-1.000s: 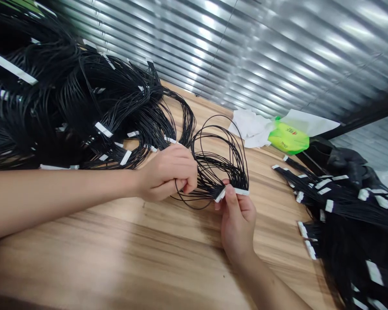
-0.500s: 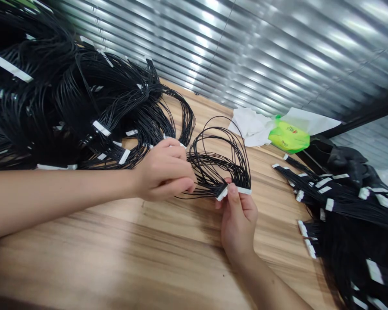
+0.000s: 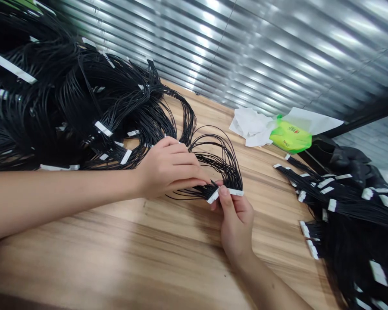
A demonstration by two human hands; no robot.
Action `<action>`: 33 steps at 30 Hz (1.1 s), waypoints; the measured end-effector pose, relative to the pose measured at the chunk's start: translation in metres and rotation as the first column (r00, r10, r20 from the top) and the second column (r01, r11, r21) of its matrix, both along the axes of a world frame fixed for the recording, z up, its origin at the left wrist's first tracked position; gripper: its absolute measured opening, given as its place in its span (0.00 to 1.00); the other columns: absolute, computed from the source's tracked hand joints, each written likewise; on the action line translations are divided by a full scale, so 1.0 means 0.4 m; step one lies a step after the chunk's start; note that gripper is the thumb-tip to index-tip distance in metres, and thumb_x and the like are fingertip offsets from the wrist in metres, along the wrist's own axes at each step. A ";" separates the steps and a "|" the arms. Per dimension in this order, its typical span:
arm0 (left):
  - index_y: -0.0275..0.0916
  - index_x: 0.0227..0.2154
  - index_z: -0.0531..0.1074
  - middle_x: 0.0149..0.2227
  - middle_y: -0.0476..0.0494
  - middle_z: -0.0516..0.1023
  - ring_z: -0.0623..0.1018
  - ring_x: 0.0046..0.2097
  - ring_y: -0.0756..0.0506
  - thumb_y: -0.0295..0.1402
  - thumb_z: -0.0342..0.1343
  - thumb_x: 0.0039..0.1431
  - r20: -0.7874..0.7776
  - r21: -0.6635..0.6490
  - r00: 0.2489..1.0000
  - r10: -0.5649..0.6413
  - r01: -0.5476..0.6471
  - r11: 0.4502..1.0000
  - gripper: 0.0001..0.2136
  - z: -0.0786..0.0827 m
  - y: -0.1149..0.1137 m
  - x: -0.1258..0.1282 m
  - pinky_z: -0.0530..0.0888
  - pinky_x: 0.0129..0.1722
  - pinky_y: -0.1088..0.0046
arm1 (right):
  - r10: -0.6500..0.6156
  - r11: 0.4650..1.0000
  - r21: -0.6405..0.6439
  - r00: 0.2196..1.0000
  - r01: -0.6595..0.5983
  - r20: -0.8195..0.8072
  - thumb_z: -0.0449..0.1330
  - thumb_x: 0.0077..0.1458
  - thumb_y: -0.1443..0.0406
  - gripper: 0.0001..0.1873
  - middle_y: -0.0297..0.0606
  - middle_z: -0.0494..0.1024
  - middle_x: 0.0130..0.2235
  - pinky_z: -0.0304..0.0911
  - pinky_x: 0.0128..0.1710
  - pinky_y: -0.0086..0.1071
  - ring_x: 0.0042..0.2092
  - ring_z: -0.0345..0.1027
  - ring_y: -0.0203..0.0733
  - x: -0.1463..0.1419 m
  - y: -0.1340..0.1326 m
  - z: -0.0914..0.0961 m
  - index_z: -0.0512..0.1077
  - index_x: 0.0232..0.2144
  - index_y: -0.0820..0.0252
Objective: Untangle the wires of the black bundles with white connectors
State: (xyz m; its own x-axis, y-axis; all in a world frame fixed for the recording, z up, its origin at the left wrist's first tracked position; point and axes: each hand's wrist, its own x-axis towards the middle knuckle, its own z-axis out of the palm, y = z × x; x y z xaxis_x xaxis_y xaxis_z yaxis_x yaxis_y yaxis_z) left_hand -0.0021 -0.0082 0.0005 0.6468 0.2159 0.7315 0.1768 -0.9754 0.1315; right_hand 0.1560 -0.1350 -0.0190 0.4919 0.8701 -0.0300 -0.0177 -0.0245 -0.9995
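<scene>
My right hand (image 3: 236,221) pinches a white multi-pin connector strip (image 3: 224,193) between thumb and fingers. A loose loop of thin black wires (image 3: 218,157) rises from the strip. My left hand (image 3: 170,168) lies just to the left, its fingertips closed on the black wires right next to the connector. A few wire ends at the connector are hidden behind my fingertips. Behind my left hand lies a large heap of black wire harnesses (image 3: 84,103) with white connectors, touching my left knuckles.
The hands work over a wooden tabletop (image 3: 116,241). More black harnesses with white connectors (image 3: 336,206) lie heaped at the right. A crumpled white tissue (image 3: 250,127) and a green packet (image 3: 291,135) sit at the far edge, before a ribbed metal wall (image 3: 245,47).
My left fingertips have moved right along the wires, up to the connector. The wire loop has shrunk and lowered, and the connector strip has shifted slightly left.
</scene>
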 end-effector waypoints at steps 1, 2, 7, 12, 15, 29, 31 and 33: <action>0.46 0.36 0.76 0.29 0.57 0.79 0.72 0.30 0.53 0.37 0.56 0.62 -0.018 -0.007 1.000 -0.009 0.009 1.000 0.05 -0.001 0.000 0.000 0.61 0.35 0.71 | 0.013 1.000 -0.012 1.000 -0.013 0.021 0.62 0.54 0.53 0.15 0.29 0.69 0.21 0.58 0.26 0.28 0.25 0.60 0.33 0.000 -0.002 0.001 0.74 0.29 0.60; 0.46 0.36 0.76 0.28 0.58 0.79 0.72 0.28 0.55 0.37 0.56 0.62 -0.029 -0.018 0.999 -0.015 0.015 1.000 0.05 -0.002 -0.001 0.001 0.61 0.33 0.72 | 0.027 0.999 -0.020 0.999 -0.026 0.039 0.61 0.54 0.54 0.15 0.29 0.69 0.21 0.58 0.26 0.28 0.25 0.60 0.33 0.000 -0.003 0.001 0.74 0.27 0.60; 0.44 0.37 0.74 0.26 0.60 0.78 0.74 0.28 0.58 0.36 0.56 0.62 -0.041 -0.011 0.999 0.002 -0.003 1.000 0.04 0.002 -0.007 0.005 0.62 0.30 0.76 | 0.107 0.994 -0.032 0.990 -0.105 0.097 0.60 0.55 0.54 0.16 0.30 0.70 0.22 0.58 0.26 0.29 0.25 0.61 0.34 -0.002 -0.002 0.002 0.71 0.25 0.60; 0.39 0.37 0.71 0.30 0.55 0.79 0.75 0.30 0.53 0.32 0.51 0.64 -0.211 0.223 0.975 0.068 -0.020 0.975 0.04 0.021 -0.019 0.006 0.60 0.28 0.72 | 0.124 0.991 -0.061 0.986 -0.118 0.112 0.60 0.55 0.54 0.16 0.30 0.69 0.22 0.59 0.28 0.30 0.26 0.62 0.36 -0.004 0.012 -0.001 0.71 0.25 0.60; 0.38 0.38 0.70 0.33 0.51 0.79 0.75 0.33 0.51 0.28 0.48 0.65 -0.328 0.303 0.939 0.103 0.002 0.953 0.06 0.034 -0.029 0.007 0.61 0.30 0.71 | 0.132 0.991 -0.046 0.983 -0.127 0.130 0.60 0.54 0.54 0.17 0.30 0.68 0.21 0.59 0.27 0.30 0.25 0.62 0.36 -0.007 0.019 0.004 0.69 0.22 0.59; 0.35 0.32 0.68 0.32 0.46 0.75 0.73 0.32 0.46 0.25 0.52 0.59 -0.455 0.381 0.872 0.182 0.006 0.924 0.02 0.046 -0.053 0.014 0.61 0.32 0.68 | 0.207 0.978 -0.020 0.964 -0.206 0.169 0.59 0.53 0.51 0.18 0.29 0.70 0.18 0.58 0.25 0.30 0.23 0.60 0.36 -0.016 0.029 -0.004 0.67 0.23 0.59; 0.35 0.30 0.68 0.30 0.46 0.74 0.73 0.32 0.45 0.27 0.53 0.58 -0.457 0.397 0.872 0.175 0.024 0.918 0.02 0.052 -0.046 0.014 0.61 0.33 0.67 | 0.214 0.977 -0.012 0.961 -0.215 0.173 0.58 0.53 0.50 0.19 0.29 0.70 0.18 0.58 0.25 0.30 0.23 0.61 0.37 -0.019 0.030 -0.003 0.67 0.23 0.59; 0.36 0.28 0.69 0.29 0.48 0.74 0.73 0.32 0.46 0.32 0.54 0.59 -0.433 0.398 0.893 0.121 0.069 0.915 0.06 0.069 -0.032 0.010 0.62 0.34 0.67 | 0.218 0.975 -0.006 0.958 -0.220 0.185 0.58 0.53 0.50 0.19 0.29 0.69 0.19 0.58 0.25 0.30 0.23 0.61 0.36 -0.019 0.032 -0.003 0.67 0.23 0.59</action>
